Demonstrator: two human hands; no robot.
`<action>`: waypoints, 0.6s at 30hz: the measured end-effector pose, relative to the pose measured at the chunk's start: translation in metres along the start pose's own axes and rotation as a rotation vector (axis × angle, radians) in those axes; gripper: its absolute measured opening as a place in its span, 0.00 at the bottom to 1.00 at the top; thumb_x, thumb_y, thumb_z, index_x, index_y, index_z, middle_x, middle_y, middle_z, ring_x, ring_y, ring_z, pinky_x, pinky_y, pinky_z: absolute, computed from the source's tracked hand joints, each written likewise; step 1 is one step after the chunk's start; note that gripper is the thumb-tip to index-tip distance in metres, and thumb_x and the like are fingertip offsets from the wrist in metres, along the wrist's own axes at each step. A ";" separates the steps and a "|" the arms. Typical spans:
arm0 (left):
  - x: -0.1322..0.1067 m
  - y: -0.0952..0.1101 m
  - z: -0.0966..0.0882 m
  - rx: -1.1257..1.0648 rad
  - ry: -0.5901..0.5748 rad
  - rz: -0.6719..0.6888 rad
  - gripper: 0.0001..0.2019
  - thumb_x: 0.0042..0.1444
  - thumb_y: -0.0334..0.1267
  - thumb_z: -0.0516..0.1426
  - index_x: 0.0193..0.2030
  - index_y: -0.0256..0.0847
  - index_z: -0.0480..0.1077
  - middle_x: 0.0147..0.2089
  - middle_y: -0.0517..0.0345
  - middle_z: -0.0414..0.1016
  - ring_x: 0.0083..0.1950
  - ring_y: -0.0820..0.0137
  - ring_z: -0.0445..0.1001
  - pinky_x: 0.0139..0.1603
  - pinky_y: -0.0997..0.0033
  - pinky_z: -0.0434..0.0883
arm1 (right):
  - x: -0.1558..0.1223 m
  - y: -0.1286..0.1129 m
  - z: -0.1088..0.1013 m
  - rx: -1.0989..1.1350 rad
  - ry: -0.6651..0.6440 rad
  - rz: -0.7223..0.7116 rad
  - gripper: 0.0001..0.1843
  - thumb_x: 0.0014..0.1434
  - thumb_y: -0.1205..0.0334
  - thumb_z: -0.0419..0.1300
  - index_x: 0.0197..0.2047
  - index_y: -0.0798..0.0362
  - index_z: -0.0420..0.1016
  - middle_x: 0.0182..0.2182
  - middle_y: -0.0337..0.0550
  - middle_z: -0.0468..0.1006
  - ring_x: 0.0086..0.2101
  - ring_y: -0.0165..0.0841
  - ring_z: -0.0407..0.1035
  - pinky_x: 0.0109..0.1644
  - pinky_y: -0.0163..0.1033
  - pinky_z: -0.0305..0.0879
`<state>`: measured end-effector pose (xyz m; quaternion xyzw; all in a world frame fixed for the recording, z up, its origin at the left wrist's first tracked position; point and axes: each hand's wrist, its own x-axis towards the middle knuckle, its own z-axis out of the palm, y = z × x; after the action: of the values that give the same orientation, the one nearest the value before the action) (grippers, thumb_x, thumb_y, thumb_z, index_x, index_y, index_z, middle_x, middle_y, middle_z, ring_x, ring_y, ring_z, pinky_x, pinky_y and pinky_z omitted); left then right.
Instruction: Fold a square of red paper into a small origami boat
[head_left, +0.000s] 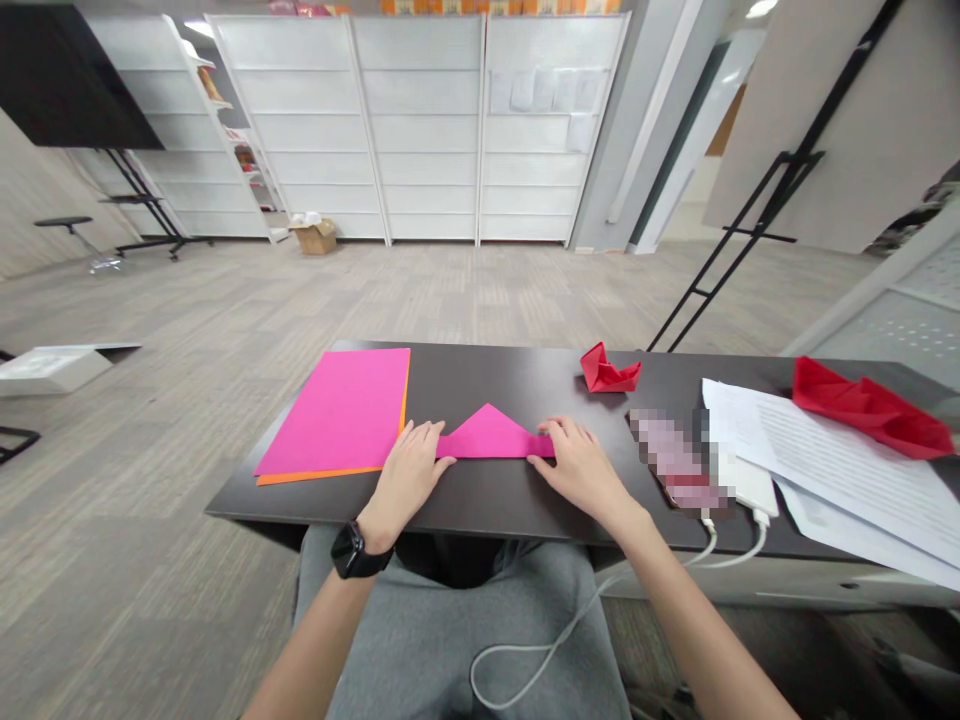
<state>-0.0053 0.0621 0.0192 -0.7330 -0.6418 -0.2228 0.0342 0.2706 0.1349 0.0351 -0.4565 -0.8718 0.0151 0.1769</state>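
Holding folded pink paper (487, 434) flat on the surface (510, 375) (peak pointing away), pinched at both ends by left grip (411, 468) and right grip (583, 468); best to press creases evenly outward.

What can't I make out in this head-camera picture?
All in the head view:
Folded pink paper: both ends hidden under left hand and right hand.
Orange paper: mostly covered by pink sheet.
Phone: screen pixelated.
Printed pages: words too small to read.
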 end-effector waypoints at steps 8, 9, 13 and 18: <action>0.003 0.001 -0.004 -0.279 -0.005 -0.020 0.21 0.60 0.36 0.62 0.59 0.40 0.65 0.53 0.49 0.77 0.58 0.58 0.75 0.67 0.49 0.65 | 0.008 0.002 0.018 0.080 -0.054 -0.198 0.22 0.65 0.58 0.59 0.61 0.52 0.72 0.61 0.57 0.70 0.60 0.47 0.66 0.63 0.56 0.62; 0.002 0.002 -0.006 -0.313 0.006 -0.009 0.22 0.60 0.37 0.62 0.60 0.40 0.64 0.53 0.50 0.77 0.57 0.59 0.75 0.65 0.51 0.67 | 0.008 0.002 0.018 0.075 -0.036 -0.221 0.23 0.65 0.60 0.57 0.63 0.51 0.70 0.63 0.56 0.69 0.62 0.47 0.64 0.65 0.57 0.61; 0.002 0.002 -0.014 -0.432 0.065 -0.029 0.23 0.61 0.40 0.61 0.61 0.42 0.63 0.51 0.53 0.76 0.56 0.61 0.75 0.62 0.56 0.70 | 0.007 -0.002 0.017 0.112 -0.030 -0.291 0.22 0.70 0.62 0.50 0.65 0.47 0.68 0.63 0.50 0.70 0.63 0.44 0.63 0.65 0.57 0.62; 0.007 0.002 -0.017 -0.622 0.108 -0.130 0.20 0.61 0.42 0.61 0.58 0.44 0.63 0.48 0.56 0.76 0.53 0.64 0.76 0.61 0.57 0.70 | 0.007 -0.010 0.013 0.234 -0.045 -0.267 0.22 0.72 0.59 0.47 0.65 0.49 0.69 0.59 0.51 0.74 0.58 0.41 0.69 0.62 0.52 0.67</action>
<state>-0.0075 0.0628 0.0373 -0.6529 -0.5856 -0.4486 -0.1718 0.2553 0.1363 0.0263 -0.3123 -0.9208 0.1033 0.2096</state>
